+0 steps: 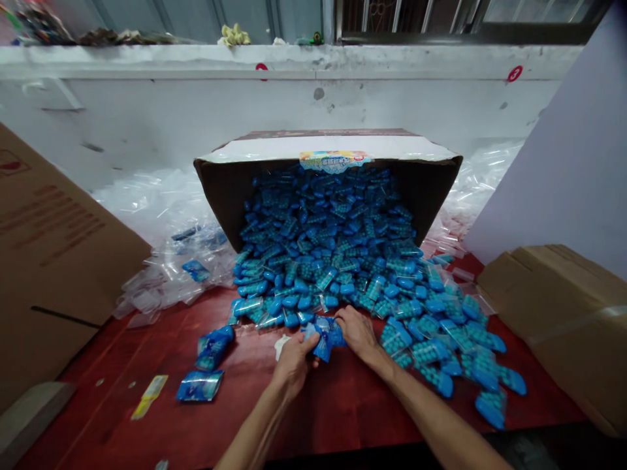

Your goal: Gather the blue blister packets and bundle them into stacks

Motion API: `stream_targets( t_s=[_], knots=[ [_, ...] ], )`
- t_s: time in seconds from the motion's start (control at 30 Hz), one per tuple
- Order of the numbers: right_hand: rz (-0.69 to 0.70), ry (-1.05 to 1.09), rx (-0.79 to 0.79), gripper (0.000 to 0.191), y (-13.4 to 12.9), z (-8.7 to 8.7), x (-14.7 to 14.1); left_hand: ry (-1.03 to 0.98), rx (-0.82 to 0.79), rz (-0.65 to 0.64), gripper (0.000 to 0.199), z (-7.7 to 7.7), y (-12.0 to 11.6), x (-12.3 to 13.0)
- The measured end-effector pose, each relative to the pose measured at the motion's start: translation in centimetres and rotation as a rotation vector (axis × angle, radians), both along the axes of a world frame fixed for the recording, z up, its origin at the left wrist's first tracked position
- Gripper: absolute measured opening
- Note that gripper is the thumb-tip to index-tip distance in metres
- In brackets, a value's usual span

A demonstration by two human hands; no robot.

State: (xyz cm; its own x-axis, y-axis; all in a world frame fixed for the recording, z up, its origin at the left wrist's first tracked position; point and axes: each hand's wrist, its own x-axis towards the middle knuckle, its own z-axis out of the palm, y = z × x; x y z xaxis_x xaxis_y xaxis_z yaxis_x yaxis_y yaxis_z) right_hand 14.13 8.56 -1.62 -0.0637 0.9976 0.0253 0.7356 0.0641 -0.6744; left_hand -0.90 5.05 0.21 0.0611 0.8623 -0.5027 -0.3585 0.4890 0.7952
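Between my hands, over the red tabletop, is a blue printed plastic wrapper [323, 338]. My left hand [294, 359] pinches its left side, thumb on top. The fingers of my right hand [356, 331] are curled on its right edge; whether anything lies inside the wrapper I cannot make out. A white scrap [281, 347] shows beside my left hand. Just beyond my hands, many small clear containers with blue caps and teal pellets [326, 277] spill from a cardboard box [206, 186] lying on its side. To the left lie a wrapped blue pack [214, 347] and a flat blue pack [200, 386].
Clear plastic sleeves [161, 202] are heaped left of the box, with more clear plastic [490, 173] to its right. Cardboard boxes stand at the left [53, 248] and right [563, 313]. A yellow-and-clear strip [149, 396] lies on the red tabletop [259, 398].
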Motion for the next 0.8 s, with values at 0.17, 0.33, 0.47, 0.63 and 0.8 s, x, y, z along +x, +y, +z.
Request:
stream_targets(
  t_s=[0.17,0.33,0.47,0.63,0.8],
  knots=[
    [-0.042,0.302,-0.026,0.028,0.4,1.4,0.2,-0.048,0.012,0.085,0.027,0.4,0.8,0.2],
    [0.069,0.478,-0.170,0.029,0.7,1.3,-0.2,0.007,0.073,0.036,0.030,0.0,2.2,1.6],
    [0.023,0.452,-0.187,0.024,1.0,0.2,-0.1,0.146,0.059,-0.061,0.031,-0.8,3.0,2.0],
    [0.019,0.346,-0.133,0.021,0.8,-0.2,-0.2,0.244,0.090,-0.030,0.028,-1.9,3.2,1.5],
    [-0.006,0.192,-0.053,0.024,0.2,-0.5,-0.9,0.275,0.111,-0.016,0.028,-2.9,3.3,1.7]
  ],
)
